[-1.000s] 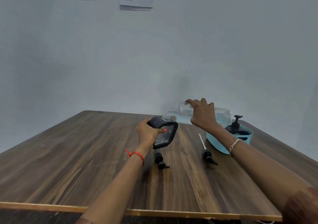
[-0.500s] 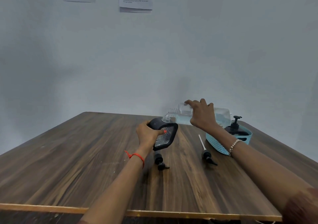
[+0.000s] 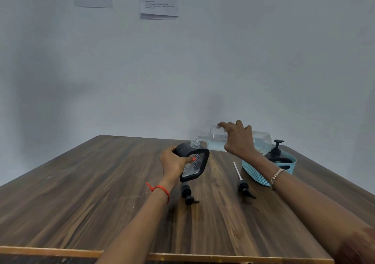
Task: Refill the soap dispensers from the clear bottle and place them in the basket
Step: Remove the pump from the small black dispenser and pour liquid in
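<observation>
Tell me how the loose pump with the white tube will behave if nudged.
The pump probably weighs little and would slide easily on the smooth table. Lying on its side, it may pivot rather than roll, since its spout sticks out. The thin tube looks likely to flex.

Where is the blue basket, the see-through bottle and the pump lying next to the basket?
blue basket (image 3: 256,173): head view, on its woven front wall.
see-through bottle (image 3: 218,137): head view, on its clear shoulder near the neck.
pump (image 3: 243,187): head view, on its black collar, lying on the table.
</observation>
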